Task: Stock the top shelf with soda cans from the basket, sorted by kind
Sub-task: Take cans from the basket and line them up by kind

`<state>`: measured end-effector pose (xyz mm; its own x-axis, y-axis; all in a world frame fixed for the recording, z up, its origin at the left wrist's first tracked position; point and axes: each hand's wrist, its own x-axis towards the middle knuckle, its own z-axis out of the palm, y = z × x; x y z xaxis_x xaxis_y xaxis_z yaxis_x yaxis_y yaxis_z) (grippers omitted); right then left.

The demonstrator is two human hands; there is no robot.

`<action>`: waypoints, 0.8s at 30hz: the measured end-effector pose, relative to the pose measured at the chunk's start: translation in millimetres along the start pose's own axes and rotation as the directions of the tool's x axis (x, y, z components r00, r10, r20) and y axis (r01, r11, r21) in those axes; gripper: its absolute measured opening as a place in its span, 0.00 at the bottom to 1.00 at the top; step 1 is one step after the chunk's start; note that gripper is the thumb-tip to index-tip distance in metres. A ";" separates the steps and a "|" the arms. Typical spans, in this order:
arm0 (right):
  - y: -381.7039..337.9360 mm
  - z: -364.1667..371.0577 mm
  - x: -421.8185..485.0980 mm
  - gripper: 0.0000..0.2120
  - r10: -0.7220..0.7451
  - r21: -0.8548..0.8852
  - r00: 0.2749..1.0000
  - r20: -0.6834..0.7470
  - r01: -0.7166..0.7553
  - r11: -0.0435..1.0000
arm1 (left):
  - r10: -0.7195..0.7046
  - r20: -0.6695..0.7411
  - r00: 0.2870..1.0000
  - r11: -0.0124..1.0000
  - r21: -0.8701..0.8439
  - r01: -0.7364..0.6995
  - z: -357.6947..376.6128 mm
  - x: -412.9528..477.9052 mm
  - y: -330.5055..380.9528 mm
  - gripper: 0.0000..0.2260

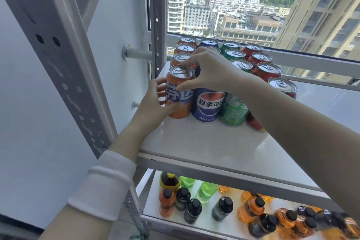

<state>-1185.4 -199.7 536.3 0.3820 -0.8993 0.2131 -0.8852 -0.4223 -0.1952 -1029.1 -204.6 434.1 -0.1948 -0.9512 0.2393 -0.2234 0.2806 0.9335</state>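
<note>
On the white top shelf [204,142] the cans stand upright in four rows running back toward the window [253,6], one kind to a row: orange at the left, then blue, green and red. The front orange can [178,93] stands at the head of the left row, just beside the front blue can [207,104], which touches the front green can [233,111]. The left hand [153,103] wraps the orange can from its left side, thumb and fingers closed around the label. The right hand [210,72] reaches over the blue row (covering most of its tops) and pinches the same can near its rim with thumb and fingertips. The front red can [282,85] sits partly behind the right forearm. More orange cans [184,52] line up behind the held one. Below, a lower shelf [206,224] carries bottles [222,208] of orange, green and dark drinks. The basket is out of sight.
</note>
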 end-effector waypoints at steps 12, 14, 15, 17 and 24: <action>-0.3 5.9 -2.0 0.28 0.041 -0.009 0.999 -0.020 -0.041 0.999 | -0.021 0.013 1.000 1.000 -0.001 0.021 2.1 -2.6 -0.5 0.28; 0.7 8.9 -2.0 0.30 0.059 -0.031 0.998 -0.023 -0.060 0.998 | -0.023 0.013 1.000 1.000 -0.004 0.023 2.5 -3.4 -0.4 0.28; 1.6 10.2 -2.3 0.31 0.061 -0.055 0.998 -0.018 -0.062 0.997 | -0.021 0.011 1.000 1.000 -0.013 0.021 2.6 -3.7 -0.6 0.28; 3.9 10.6 -5.8 0.35 0.043 -0.111 0.999 -0.015 -0.044 0.993 | -0.008 0.004 1.000 1.000 -0.026 0.008 3.0 -4.7 -1.8 0.30; 50.9 -23.9 -64.0 0.39 0.125 0.151 0.864 -0.487 -0.058 0.987 | 0.049 -0.031 0.998 0.999 -0.007 -0.050 7.8 -2.4 1.4 0.42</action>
<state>-1261.3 -160.9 535.6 0.0900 -0.7746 0.6260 -0.8555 -0.3820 -0.3496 -1036.4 -200.9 432.8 -0.1763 -0.9397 0.2931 -0.2069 0.3265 0.9223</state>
